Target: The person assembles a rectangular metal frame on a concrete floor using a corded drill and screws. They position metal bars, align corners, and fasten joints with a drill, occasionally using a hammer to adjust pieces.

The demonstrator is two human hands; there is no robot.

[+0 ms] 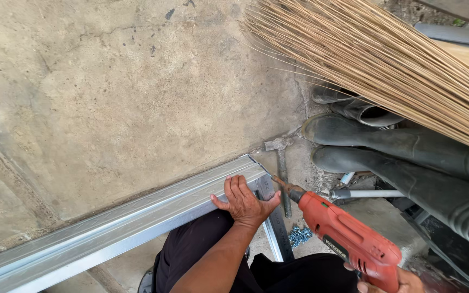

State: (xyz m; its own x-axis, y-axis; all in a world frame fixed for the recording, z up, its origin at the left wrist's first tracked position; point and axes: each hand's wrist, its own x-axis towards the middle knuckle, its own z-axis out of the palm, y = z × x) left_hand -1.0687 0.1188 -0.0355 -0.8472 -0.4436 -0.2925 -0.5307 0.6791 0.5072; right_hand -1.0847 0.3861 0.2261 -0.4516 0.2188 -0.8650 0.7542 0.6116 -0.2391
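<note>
A long grey metal channel [115, 228] lies on the concrete floor and meets a second, shorter metal piece [276, 228] at a corner. My left hand [243, 202] presses flat on the channel next to that corner, fingers spread over its top. My right hand [403, 282], mostly cut off at the bottom edge, grips a red power drill [348, 239]. The drill's bit [279, 182] points at the corner joint, just right of my left thumb. My dark trouser legs fill the bottom middle.
A hammer [281, 157] lies on the floor beyond the corner. A small heap of blue screws [299, 236] sits beside the short metal piece. Black rubber boots [408, 157] lie at the right under a straw broom [386, 65]. A white pipe [365, 193] lies by the boots.
</note>
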